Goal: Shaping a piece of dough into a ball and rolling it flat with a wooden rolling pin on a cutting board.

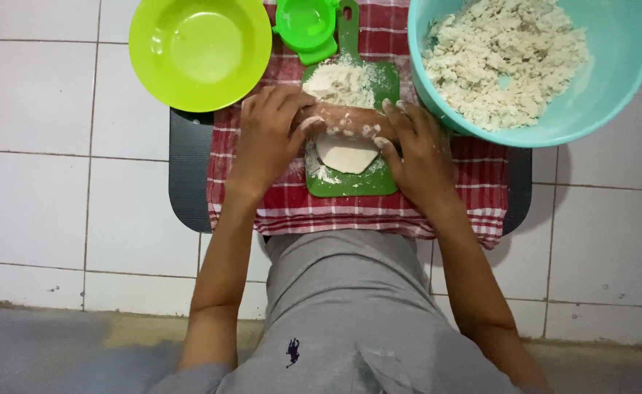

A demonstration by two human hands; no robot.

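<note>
On the green cutting board [350, 179], left hand [266, 138] and right hand [419, 149] each grip the floured rolling pin [346, 120], pressing one dough disc [346, 155] partly flat, while the teal bowl [613, 95] holds much unrolled dough.

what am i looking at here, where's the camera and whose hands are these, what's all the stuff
There is no machine here: a person works with two bare hands, and one camera worn on their head looks straight down, so you see their arms and grey shirt from above.

The left hand and right hand press on the two ends of a floured wooden rolling pin. It lies across a small green cutting board, over a flat round piece of dough. A heap of flour sits at the far end of the board.

The board rests on a red checked cloth spread over a dark tray on a white tiled floor. Beyond it stand an empty lime green bowl, a small green plastic mould and a turquoise bowl full of crumbly dough.
</note>
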